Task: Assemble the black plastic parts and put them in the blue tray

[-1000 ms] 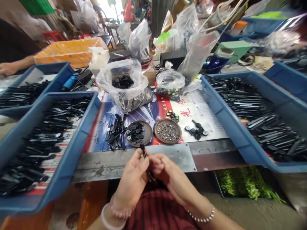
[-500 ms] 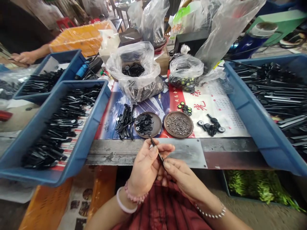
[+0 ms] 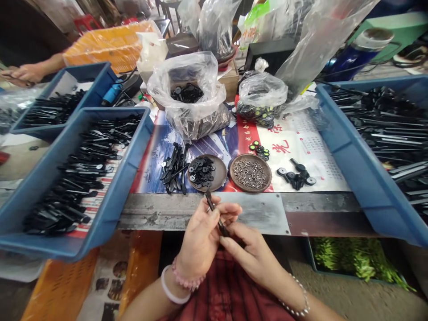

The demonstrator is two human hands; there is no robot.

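Just in front of the table edge, my left hand pinches a slim black plastic piece between thumb and fingers, its far end pointing up and away. My right hand closes on the near end of the same piece, and its fingertips partly hide it. Beyond my hands, a round dish holds small black discs. Beside it, another dish is filled with small metal pins. A pile of long black pieces lies left of the dishes; black pieces with round ends lie to the right.
Blue trays with black parts stand at left and right. Behind the dishes sit open plastic bags of black parts and green-centred wheels. A co-worker's hand shows at far left. Greens lie below right.
The black piece has turned slightly in my fingers, showing a broader far end. My right hand has shifted its grip, with the thumb lower. The view has moved a little.
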